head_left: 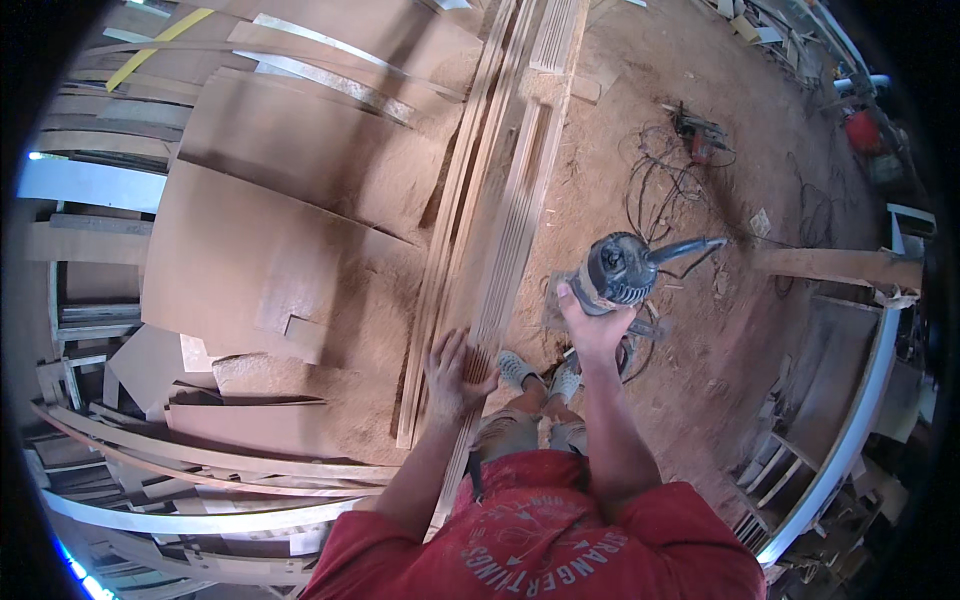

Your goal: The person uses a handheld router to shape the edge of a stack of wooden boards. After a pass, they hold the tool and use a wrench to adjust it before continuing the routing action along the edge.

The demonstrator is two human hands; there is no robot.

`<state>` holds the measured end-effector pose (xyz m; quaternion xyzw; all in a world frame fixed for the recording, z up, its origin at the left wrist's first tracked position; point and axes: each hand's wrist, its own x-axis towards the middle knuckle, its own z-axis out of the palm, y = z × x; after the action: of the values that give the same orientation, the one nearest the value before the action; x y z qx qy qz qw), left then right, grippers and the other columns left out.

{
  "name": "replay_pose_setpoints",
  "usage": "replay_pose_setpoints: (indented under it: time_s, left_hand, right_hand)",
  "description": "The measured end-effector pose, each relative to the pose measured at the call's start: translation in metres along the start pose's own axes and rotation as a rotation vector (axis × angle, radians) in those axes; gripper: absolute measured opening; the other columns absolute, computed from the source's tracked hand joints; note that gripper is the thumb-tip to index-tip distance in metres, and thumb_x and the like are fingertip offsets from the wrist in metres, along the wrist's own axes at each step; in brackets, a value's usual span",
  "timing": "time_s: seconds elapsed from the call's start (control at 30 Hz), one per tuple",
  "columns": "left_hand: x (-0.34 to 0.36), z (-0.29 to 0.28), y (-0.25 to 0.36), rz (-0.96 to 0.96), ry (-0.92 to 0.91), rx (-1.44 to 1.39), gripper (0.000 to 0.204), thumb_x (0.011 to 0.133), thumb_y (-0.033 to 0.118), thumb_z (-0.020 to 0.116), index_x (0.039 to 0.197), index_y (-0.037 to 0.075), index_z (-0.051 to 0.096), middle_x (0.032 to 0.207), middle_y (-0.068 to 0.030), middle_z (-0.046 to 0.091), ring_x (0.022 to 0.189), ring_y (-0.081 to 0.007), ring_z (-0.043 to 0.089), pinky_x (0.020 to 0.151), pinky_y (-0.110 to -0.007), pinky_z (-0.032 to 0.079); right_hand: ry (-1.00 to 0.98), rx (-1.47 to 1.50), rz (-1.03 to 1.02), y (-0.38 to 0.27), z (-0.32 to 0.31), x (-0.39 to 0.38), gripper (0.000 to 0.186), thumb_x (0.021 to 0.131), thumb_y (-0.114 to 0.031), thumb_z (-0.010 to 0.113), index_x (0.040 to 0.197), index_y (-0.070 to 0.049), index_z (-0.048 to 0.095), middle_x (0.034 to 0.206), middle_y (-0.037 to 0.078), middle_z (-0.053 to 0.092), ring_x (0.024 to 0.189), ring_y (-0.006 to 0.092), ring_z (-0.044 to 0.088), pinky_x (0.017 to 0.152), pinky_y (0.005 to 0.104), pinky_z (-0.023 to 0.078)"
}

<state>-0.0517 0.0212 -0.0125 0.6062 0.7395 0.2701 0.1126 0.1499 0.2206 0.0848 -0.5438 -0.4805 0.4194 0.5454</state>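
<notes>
My right hand [592, 325] grips a black power tool [617, 267], like a handheld router, by its body; a dark hose or handle [690, 246] sticks out from its top toward the right, and part of its base shows below. My left hand [455, 370] rests with fingers apart on long grooved wooden strips [505, 250], which run away from me beside further narrow boards [450, 270]. My feet in light perforated clogs [517, 368] stand on the dusty floor just right of the strips.
Large brown sheets [250, 250] coated in sawdust lie at left, among stacked offcuts [110, 130]. On the dusty floor lie tangled cables [655, 185] and another power tool [700, 135]. A board [820, 268] juts in from the right, by a long pale-edged frame [840, 430] and a red object [860, 130].
</notes>
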Motion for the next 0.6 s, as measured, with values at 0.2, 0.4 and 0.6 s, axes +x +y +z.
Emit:
replay_pose_setpoints:
  time_s: [0.2, 0.4, 0.6]
  left_hand:
    - [0.015, 0.010, 0.014, 0.023, -0.074, 0.019, 0.108, 0.081, 0.060, 0.092, 0.167, 0.007, 0.053, 0.174, -0.0139, 0.053, 0.165, -0.0398, 0.042, 0.135, -0.068, 0.025]
    - [-0.024, -0.009, 0.026, -0.207, -0.244, 0.076, 0.114, 0.083, 0.066, 0.087, 0.174, 0.014, 0.044, 0.182, -0.0269, 0.034, 0.170, -0.0552, 0.023, 0.137, -0.073, 0.013]
    - [-0.023, -0.005, 0.023, -0.131, -0.174, 0.009, 0.109, 0.083, 0.054, 0.087, 0.174, 0.014, 0.043, 0.179, -0.0289, 0.038, 0.166, -0.0595, 0.027, 0.134, -0.074, 0.023]
  right_hand:
    - [-0.007, -0.047, -0.052, 0.010, 0.012, 0.002, 0.044, 0.081, -0.015, 0.102, 0.113, 0.002, 0.077, 0.105, 0.006, 0.083, 0.094, 0.0138, 0.079, 0.089, 0.0347, 0.064]
    - [-0.041, 0.030, 0.045, 0.003, 0.042, 0.005, 0.045, 0.081, -0.019, 0.101, 0.115, 0.002, 0.079, 0.102, 0.005, 0.084, 0.094, 0.0125, 0.079, 0.090, 0.0339, 0.064]
    - [-0.015, 0.009, 0.111, 0.013, 0.082, 0.020, 0.029, 0.087, -0.012, 0.097, 0.106, 0.003, 0.082, 0.100, 0.006, 0.085, 0.090, 0.0147, 0.080, 0.088, 0.0347, 0.064]
